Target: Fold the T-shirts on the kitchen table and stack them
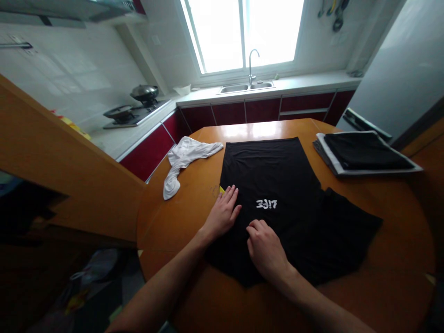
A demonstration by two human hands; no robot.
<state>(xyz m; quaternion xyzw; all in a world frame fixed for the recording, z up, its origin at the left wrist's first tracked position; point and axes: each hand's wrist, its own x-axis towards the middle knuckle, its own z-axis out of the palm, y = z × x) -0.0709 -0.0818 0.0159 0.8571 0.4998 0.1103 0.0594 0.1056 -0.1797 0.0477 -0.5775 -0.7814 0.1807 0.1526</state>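
A black T-shirt with white lettering lies spread on the round wooden table, its hem toward the window and one sleeve out to the right. My left hand rests flat on the shirt's left edge, fingers stretched out. By its fingertips shows a small yellow patch, mostly covered, whose kind I cannot make out. Below the lettering, my right hand is closed, its curled fingers pinching the shirt's cloth. The fingertips themselves are partly hidden.
A crumpled white garment lies at the table's far left. At the right is a stack of folded dark and white clothes. Beyond are a sink, a stove with pans and a fridge. A wooden panel stands left.
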